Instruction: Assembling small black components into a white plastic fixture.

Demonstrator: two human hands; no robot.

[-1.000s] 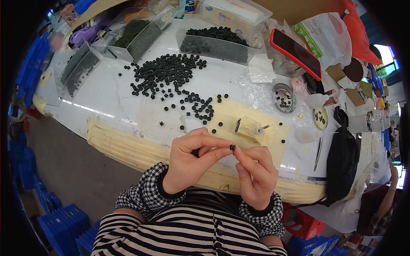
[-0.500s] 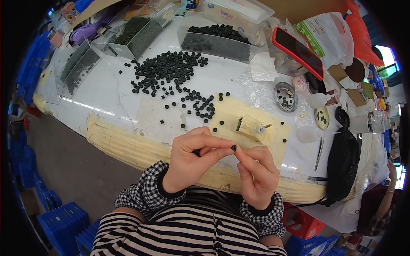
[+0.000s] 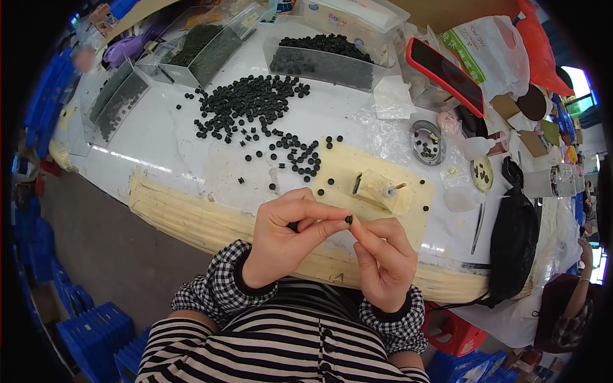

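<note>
Above the table's near edge, my left hand (image 3: 281, 233) pinches a small black grooved round part (image 3: 348, 219) between thumb and index finger. A second dark piece (image 3: 293, 226) is tucked under its curled fingers. My right hand (image 3: 386, 255) meets it from the right, with its index fingertip against the same part and the other fingers folded in. Just beyond the hands, a cream block with an upright pin (image 3: 388, 191) stands on a yellowish board (image 3: 412, 217). Loose black parts (image 3: 300, 156) of the same kind lie beyond my left hand, trailing from a big heap (image 3: 246, 102).
Clear bins of dark parts (image 3: 325, 73) line the back. On the right are a red-cased phone (image 3: 447, 76), a round metal dish (image 3: 426, 143), tweezers (image 3: 477, 230) and a black bag (image 3: 513, 236). Padding (image 3: 185, 214) covers the near edge. Another person's arm (image 3: 578, 297) shows far right.
Both hands stay nearly still, fingertips together at the small black part. The view has shifted very slightly.
</note>
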